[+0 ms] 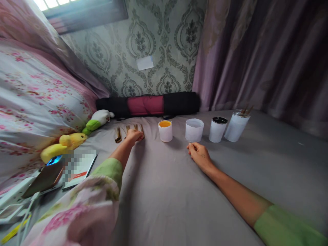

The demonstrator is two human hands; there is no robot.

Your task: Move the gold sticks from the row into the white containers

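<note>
On the grey sheet, thin brown sticks lie in several small groups; the leftmost bundle point(118, 135) is in full view. My left hand point(135, 135) is closed over the right-hand groups, its fingers touching or very near the rightmost sticks point(142, 128). What lies in its fingertips is hidden. My right hand point(200, 155) rests on the sheet with fingers curled in, nothing showing in them. Just beyond it stands a translucent white-wrapped cup point(194, 131). A white-wrapped cup with an orange inside point(165, 132) stands between my hands.
Right of the cups stand a white-wrapped container with a dark rim point(217, 131) and a taller jar point(236, 127) holding brown sticks. A black-and-red roll point(146, 104) lies along the wall. Plush toys point(73, 140), a tablet point(80, 171) and a phone point(46, 177) are at left.
</note>
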